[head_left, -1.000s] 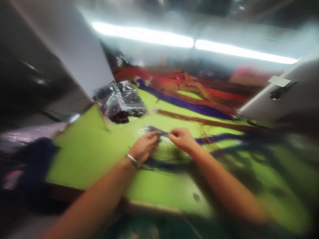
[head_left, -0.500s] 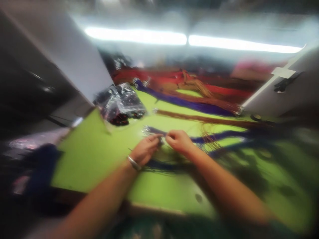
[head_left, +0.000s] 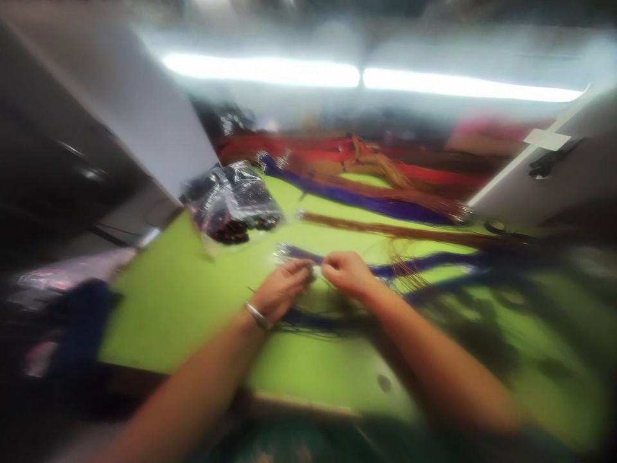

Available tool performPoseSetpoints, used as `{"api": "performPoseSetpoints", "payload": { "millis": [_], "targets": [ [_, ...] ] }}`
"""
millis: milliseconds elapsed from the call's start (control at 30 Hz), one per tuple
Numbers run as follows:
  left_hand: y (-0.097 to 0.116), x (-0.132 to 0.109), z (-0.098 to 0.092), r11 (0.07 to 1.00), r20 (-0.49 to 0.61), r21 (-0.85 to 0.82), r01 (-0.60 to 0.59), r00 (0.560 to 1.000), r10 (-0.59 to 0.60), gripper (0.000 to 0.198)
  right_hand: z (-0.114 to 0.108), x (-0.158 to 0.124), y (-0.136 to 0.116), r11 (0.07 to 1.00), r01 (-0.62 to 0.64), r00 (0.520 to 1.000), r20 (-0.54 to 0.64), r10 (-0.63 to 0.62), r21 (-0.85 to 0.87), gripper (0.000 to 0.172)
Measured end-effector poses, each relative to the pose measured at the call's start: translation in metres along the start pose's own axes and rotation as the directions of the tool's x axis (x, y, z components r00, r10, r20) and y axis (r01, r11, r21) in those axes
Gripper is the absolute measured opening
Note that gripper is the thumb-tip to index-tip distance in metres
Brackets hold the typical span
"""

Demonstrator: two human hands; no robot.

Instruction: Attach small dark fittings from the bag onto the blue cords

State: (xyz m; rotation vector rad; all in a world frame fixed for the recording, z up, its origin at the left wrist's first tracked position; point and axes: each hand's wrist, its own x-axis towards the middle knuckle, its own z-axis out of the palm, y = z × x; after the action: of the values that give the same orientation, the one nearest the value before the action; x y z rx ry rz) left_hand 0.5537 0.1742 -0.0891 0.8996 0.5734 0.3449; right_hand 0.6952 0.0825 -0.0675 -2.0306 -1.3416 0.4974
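Over the middle of the green tabletop [head_left: 173, 308], my two hands meet almost tip to tip. My left hand [head_left: 282, 289], with a metal band at the wrist, pinches a small dark piece [head_left: 311, 274], blurred, perhaps a connector. Just right of it, my right hand [head_left: 349, 273] is closed in a pinch; what its fingers grip is too small to tell. Behind the hands runs a blue wire bundle [head_left: 424, 262] with shiny ends at its left. Another dark blue wire bundle [head_left: 322, 321] passes below them, partly hidden by my wrists.
A clear plastic bag of dark parts [head_left: 236, 202] lies at the back left. Brown wires [head_left: 366, 226], a purple bundle [head_left: 361, 202] and red wires [head_left: 308, 145] stretch across the back. Grey panels [head_left: 168, 122] flank the table, under bright tube lights [head_left: 265, 69].
My hands stay in nearly the same place, with small finger movements at the dark piece. The wire bundles and the bag lie as before.
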Motion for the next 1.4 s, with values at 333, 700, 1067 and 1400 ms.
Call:
{"api": "performPoseSetpoints", "payload": {
  "millis": [333,700,1067,1400],
  "targets": [
    [-0.010,0.004,-0.005,0.916,0.079,0.326,-0.233,0.973,0.219,0.027,-0.001,0.004,0.003,0.958,-0.131,0.978,0.193,0.082,0.255,0.021],
    [-0.011,0.007,-0.009,0.955,-0.007,0.262,-0.142,0.989,0.149,0.032,0.001,-0.002,-0.001,0.979,-0.077,0.997,0.044,0.070,0.188,0.015],
    [-0.020,0.010,-0.013,0.891,0.079,0.391,-0.230,0.973,0.216,0.027,0.021,-0.005,0.004,0.999,-0.042,0.998,-0.054,0.043,0.009,0.015],
    [0.006,-0.018,0.027,0.803,0.087,0.472,-0.364,0.926,0.368,0.030,-0.053,-0.010,-0.010,0.903,-0.036,0.993,-0.084,0.080,0.428,0.025]
  ]
}}
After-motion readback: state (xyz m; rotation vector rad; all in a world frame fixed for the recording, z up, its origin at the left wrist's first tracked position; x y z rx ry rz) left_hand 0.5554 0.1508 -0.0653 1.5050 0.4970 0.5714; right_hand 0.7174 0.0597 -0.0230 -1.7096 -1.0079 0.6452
